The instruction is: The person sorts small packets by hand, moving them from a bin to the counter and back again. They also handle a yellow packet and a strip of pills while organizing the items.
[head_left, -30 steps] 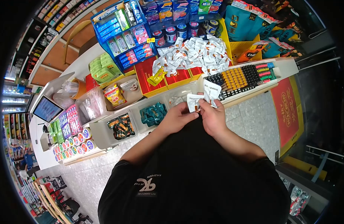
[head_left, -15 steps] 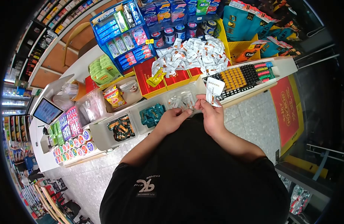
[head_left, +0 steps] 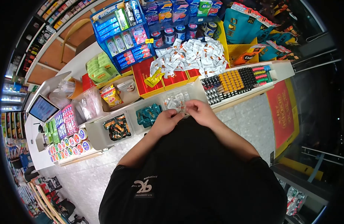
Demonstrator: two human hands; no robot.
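Observation:
My left hand [head_left: 168, 122] is at the front edge of a clear bin [head_left: 192, 92], its fingers drawn together. Close beside it on the right, my right hand [head_left: 201, 112] has curled fingers over the same bin. Small white packets [head_left: 175, 100] lie in the bin just beyond my fingertips. Whatever either hand pinches is too small or hidden to make out. Behind the bin, a large heap of similar white packets [head_left: 194, 56] covers red and yellow boxes, with a yellow packet [head_left: 154, 78] at its left.
Left of my hands are bins of teal packets [head_left: 148, 115] and dark orange-marked packets [head_left: 117, 127]. A rack of black and yellow items [head_left: 233, 80] stands to the right. Behind are a blue gum rack [head_left: 121, 37] and teal bags [head_left: 244, 24]. A screen [head_left: 44, 108] stands far left.
My right hand has moved left and down toward my left hand. The white packet it held upright is no longer seen in it, and more white packets show in the bin.

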